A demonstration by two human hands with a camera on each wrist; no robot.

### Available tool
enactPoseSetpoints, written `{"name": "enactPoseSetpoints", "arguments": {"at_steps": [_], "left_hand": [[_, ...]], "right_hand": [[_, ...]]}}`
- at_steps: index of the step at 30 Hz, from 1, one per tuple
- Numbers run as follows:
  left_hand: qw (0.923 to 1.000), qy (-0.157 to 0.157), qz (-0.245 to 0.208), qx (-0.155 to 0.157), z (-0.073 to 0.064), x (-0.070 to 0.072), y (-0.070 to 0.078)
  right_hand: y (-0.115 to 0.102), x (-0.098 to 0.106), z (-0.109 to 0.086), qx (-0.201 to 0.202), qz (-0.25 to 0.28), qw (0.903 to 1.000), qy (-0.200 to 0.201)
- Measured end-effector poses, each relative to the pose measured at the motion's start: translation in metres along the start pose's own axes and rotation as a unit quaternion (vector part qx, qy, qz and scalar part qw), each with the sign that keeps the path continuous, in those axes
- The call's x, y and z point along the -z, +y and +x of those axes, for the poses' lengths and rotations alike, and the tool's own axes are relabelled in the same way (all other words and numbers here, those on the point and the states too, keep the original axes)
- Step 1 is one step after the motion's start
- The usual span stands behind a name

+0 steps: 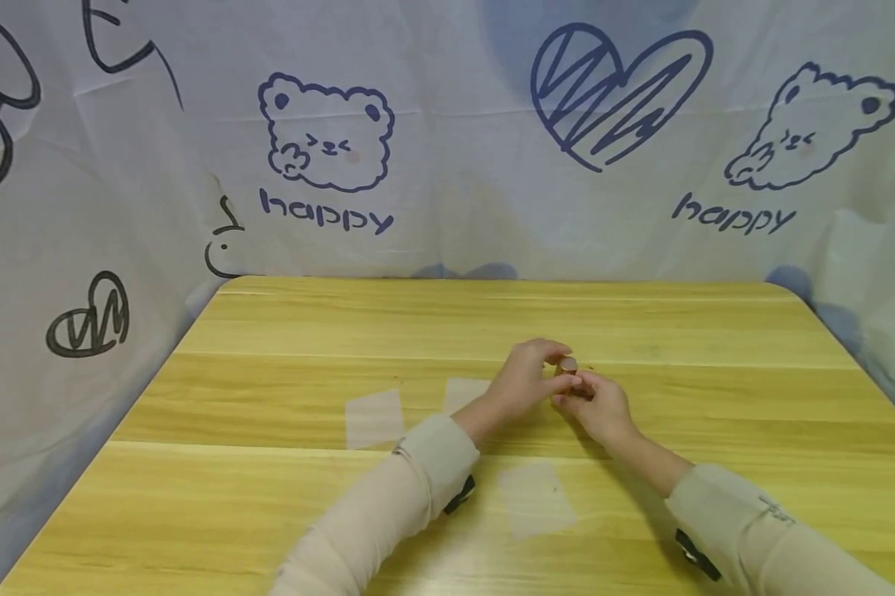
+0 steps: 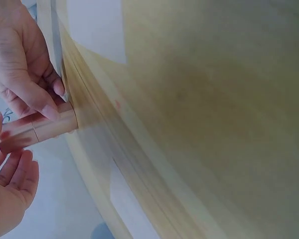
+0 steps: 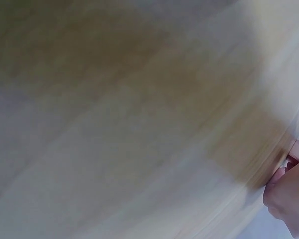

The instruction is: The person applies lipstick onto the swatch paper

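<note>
A shiny rose-gold lipstick tube (image 1: 569, 363) (image 2: 52, 127) stands upright at the table, a thin seam running round its middle. My left hand (image 1: 522, 379) (image 2: 10, 204) holds it near the top, thumb on the near side and fingers curving round the far side. Lower down, my right hand (image 1: 605, 410) (image 2: 22, 64) pinches the tube between thumb and fingers. Only part of the right hand (image 3: 291, 196) and a bit of the tube (image 3: 297, 151) show in the right wrist view. The fingers cover much of the tube's sides.
Pale, thin squares lie on the wooden table (image 1: 715, 397): one at the left (image 1: 373, 420), a second partly behind the left forearm (image 1: 464, 393), a third between the forearms (image 1: 536, 499). A white printed curtain (image 1: 462, 165) hangs behind the table's far edge.
</note>
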State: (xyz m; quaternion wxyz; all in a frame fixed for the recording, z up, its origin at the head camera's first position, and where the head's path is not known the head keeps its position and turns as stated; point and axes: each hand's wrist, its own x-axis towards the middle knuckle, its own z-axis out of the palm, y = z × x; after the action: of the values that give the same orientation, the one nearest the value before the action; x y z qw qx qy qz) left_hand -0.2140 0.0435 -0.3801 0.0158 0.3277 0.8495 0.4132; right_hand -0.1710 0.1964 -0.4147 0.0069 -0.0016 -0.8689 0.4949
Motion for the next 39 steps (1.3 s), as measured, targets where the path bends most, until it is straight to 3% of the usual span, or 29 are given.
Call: {"name": "enactPoseSetpoints", "arguments": {"at_steps": [15, 21, 30, 39], "left_hand": [[0.9997, 0.008, 0.017, -0.019, 0.001, 0.003, 0.005], [0.9991, 0.011, 0.026, -0.031, 0.002, 0.009, 0.004], [0.9996, 0.011, 0.014, -0.024, -0.002, 0.020, 0.008], [0.9978, 0.007, 0.028, -0.060, -0.010, 0.030, 0.005]], "right_hand": [[-0.005, 0.005, 0.000, 0.063, -0.049, 0.9968, 0.001], [-0.012, 0.007, 0.000, 0.065, -0.050, 0.9967, -0.002], [-0.017, 0.020, 0.002, 0.098, -0.047, 0.9927, -0.053], [-0.024, 0.030, 0.000, 0.087, -0.059, 0.9908, -0.085]]}}
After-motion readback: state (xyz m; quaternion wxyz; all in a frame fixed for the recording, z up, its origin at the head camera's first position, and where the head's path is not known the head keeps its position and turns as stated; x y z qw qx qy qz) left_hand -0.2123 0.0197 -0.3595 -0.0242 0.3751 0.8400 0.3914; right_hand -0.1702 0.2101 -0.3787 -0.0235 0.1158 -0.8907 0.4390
